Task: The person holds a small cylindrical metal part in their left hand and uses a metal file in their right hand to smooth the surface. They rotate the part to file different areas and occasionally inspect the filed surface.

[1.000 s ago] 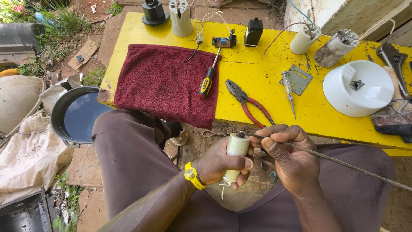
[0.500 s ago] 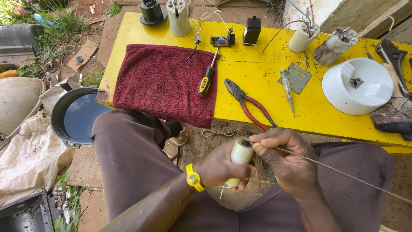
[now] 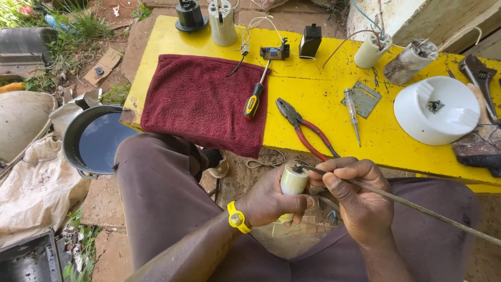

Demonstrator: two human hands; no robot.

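My left hand point(image 3: 269, 201) grips the cream cylinder point(image 3: 293, 181) over my lap, steadying its top. My right hand point(image 3: 360, 201) pinches a thin rod point(image 3: 417, 208) against it; pliers point(image 3: 308, 130) lie on the yellow bench point(image 3: 318, 94).

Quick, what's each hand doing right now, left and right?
Left hand: closed around a small cream cylinder.
Right hand: closed, pinching a thin metal rod whose tip meets the cylinder's top.

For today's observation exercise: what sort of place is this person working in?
Probably an outdoor, makeshift repair spot: a yellow bench set on bare ground with grass, tools such as pliers and a screwdriver, and loose electrical parts.
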